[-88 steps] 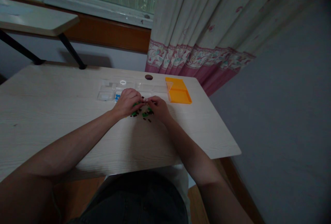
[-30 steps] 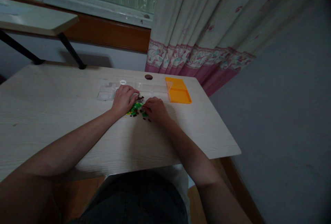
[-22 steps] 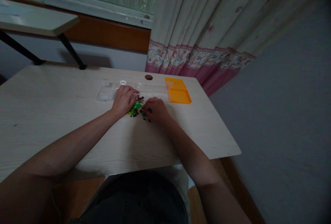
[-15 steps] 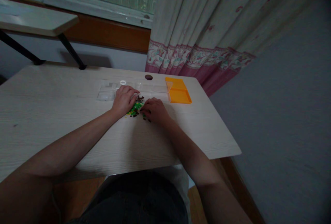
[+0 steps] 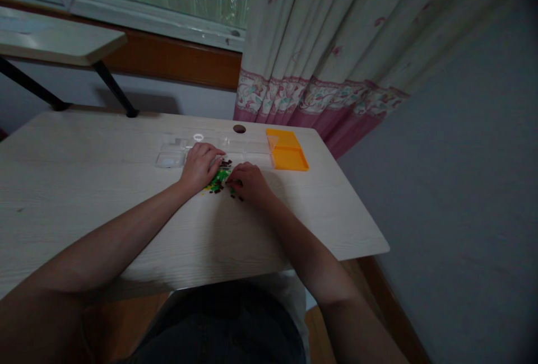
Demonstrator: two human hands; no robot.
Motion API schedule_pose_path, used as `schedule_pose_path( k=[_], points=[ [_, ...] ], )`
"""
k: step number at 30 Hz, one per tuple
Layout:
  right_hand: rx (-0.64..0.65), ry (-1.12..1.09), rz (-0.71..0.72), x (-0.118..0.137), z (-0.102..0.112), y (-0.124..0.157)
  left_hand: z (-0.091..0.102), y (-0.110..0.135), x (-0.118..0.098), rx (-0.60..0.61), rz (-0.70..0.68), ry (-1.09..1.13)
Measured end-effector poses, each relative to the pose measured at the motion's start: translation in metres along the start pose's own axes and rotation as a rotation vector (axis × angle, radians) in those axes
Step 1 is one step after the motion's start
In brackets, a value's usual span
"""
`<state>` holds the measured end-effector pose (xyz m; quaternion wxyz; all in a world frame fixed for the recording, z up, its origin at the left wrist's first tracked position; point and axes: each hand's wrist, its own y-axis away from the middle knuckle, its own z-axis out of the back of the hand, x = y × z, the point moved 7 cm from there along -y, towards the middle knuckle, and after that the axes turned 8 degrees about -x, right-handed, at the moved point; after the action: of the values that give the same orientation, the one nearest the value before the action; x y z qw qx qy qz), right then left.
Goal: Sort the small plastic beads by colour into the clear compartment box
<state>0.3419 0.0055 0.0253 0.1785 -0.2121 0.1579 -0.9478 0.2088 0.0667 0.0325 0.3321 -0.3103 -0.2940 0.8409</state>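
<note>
A small heap of green, dark brown and yellow pieces (image 5: 219, 178) lies on the pale wooden table (image 5: 84, 185). My left hand (image 5: 199, 165) rests on the heap's left side, fingers curled and reaching toward the clear compartment tray (image 5: 180, 150) behind it. My right hand (image 5: 247, 181) lies on the heap's right side with fingers bent down onto the pieces in a pinch; what they hold is too small to see. An orange lid (image 5: 287, 150) sits at the tray's right end.
A round cable hole (image 5: 239, 129) is in the table behind the tray. A second desk (image 5: 54, 45) stands at the back left under the window. A flowered curtain (image 5: 319, 73) hangs behind, and the table's right edge (image 5: 357, 201) drops off beside a grey wall.
My left hand moved from the heap up toward the clear tray, uncovering green pieces. My right hand dropped onto the heap's right side. The view tilted slightly.
</note>
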Motion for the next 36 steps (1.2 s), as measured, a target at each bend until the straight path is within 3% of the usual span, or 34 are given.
schedule_pose_path(
  k=[10,15,22,26,29,34,36],
  points=[
    [-0.250,-0.241,-0.245,-0.025,0.017,-0.005,-0.002,0.004,-0.021,0.110,-0.188,0.104],
    [-0.264,-0.341,-0.341,-0.032,0.017,-0.003,-0.003,0.005,-0.023,0.140,-0.210,0.110],
    [-0.242,-0.387,-0.322,-0.029,0.016,-0.003,-0.002,0.003,-0.020,0.082,-0.217,0.082],
    [-0.236,-0.332,-0.295,-0.031,0.026,-0.004,0.000,0.002,-0.018,0.056,-0.189,0.067],
    [-0.022,-0.420,-0.366,-0.036,0.024,0.000,0.003,0.000,-0.014,0.024,-0.123,0.055],
    [0.661,-0.763,-0.496,-0.020,0.001,0.030,0.004,-0.001,-0.010,0.001,-0.070,0.046],
    [0.758,-0.816,-0.513,-0.013,-0.006,0.036,0.004,-0.002,-0.010,0.001,-0.072,0.053]
  ],
)
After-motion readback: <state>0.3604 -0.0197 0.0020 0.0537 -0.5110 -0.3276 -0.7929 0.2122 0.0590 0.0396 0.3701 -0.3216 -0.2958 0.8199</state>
